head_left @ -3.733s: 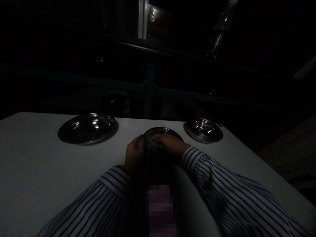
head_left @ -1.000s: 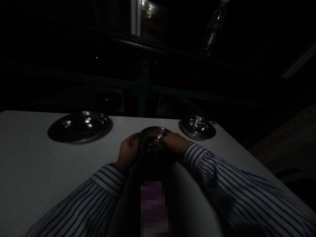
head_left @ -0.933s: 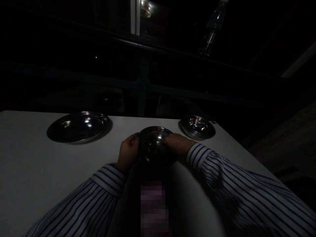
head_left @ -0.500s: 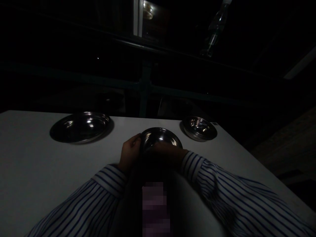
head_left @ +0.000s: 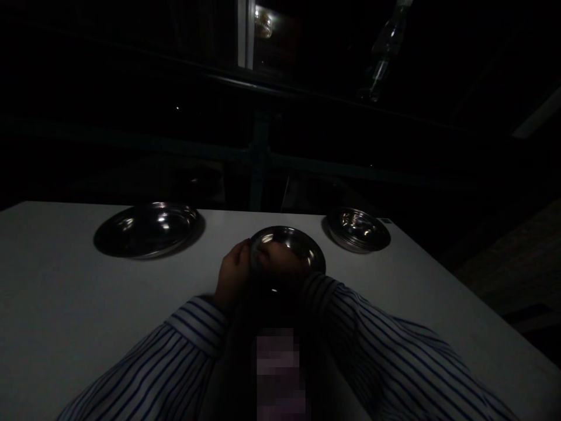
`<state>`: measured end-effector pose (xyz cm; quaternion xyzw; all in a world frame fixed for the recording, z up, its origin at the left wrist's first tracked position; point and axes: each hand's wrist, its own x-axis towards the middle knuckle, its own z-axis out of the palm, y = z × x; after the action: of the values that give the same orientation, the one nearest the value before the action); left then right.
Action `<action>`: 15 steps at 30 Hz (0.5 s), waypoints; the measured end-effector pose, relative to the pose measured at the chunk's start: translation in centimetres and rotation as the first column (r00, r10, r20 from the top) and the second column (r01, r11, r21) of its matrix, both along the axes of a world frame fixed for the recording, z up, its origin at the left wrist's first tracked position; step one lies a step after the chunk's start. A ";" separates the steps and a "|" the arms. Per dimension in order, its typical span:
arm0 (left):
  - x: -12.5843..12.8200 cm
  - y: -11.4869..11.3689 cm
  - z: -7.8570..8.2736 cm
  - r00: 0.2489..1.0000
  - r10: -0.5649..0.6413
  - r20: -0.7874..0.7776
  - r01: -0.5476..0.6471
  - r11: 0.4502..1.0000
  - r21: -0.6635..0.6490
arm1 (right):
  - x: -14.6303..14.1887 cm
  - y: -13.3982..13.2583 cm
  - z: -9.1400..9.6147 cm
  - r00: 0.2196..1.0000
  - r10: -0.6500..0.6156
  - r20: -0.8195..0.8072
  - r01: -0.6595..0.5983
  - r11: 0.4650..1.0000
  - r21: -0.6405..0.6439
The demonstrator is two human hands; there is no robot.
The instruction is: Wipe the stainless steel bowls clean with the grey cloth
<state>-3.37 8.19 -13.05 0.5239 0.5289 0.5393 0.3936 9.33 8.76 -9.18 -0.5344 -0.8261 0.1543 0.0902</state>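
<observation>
A shiny metal bowl sits at the middle of the table, in front of me. My left hand is closed around its left rim, fingers on the outer edge. Inside the bowl, at the left part of its inner wall, is my right hand, its fingers curled and pressed together. A dull grey patch shows by those fingers, perhaps cloth; the dark makes it unclear. The near side of the bowl is lost in shadow. Both forearms wear blue-and-white striped sleeves.
On the white table, a wide metal basin stands at the back left. Several nested metal bowls stand at the back right. Beyond the table's far edge, a plastic bottle stands in the dark.
My right hand has moved left and up across the bowl's inside, toward the left wall. My left hand keeps its hold on the rim. The view has shifted slightly.
</observation>
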 end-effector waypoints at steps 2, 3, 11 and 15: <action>-0.2 0.0 -0.1 0.999 0.044 -0.012 -0.044 0.999 0.002 | -0.3 -0.6 0.4 0.996 0.074 -0.046 -0.077 0.994 -0.075; -0.2 -0.1 -0.1 0.998 0.062 -0.016 -0.062 0.998 0.002 | 0.0 -1.0 0.6 0.990 0.122 -0.066 -0.129 0.984 -0.120; 0.1 -0.3 0.4 0.999 0.033 0.031 -0.032 0.999 -0.023 | -0.5 -1.9 0.9 0.993 0.052 -0.108 -0.066 0.990 -0.122; -0.2 -0.3 0.5 0.997 0.036 0.064 -0.031 0.997 -0.077 | -1.5 -1.7 0.3 0.994 0.053 -0.094 -0.060 0.996 -0.070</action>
<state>-3.53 7.86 -12.51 0.4817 0.5447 0.5422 0.4210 7.88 7.09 -8.91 -0.5061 -0.8298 0.2110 0.1043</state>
